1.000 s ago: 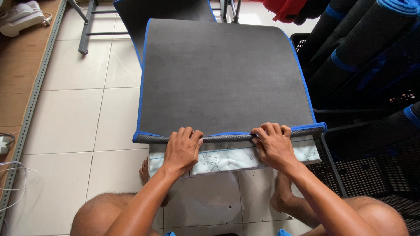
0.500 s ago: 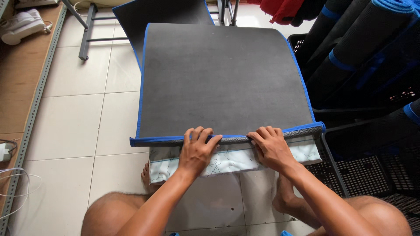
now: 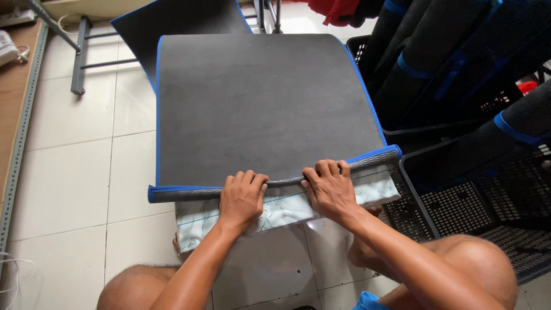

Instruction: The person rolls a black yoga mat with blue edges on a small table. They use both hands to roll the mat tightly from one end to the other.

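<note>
Left hand [image 3: 243,197] and right hand [image 3: 328,189] sit side by side at lower centre of the frame, a small gap between them, fingers curled over and clamped on the rolled near edge [image 3: 189,192] of a grey foam mat [image 3: 258,103] with blue trim. The roll runs across the frame, from left of centre to the right — slightly higher at its right end. Under both palms, a pale printed sheet [image 3: 284,209] sticks out below the roll. The flat part of the mat stretches away toward the top of the frame over white floor tiles [image 3: 74,166]. Right side: black plastic crates [image 3: 459,201] holding rolled mats [image 3: 516,123] of the same kind. Bare knees at the bottom edge.
</note>
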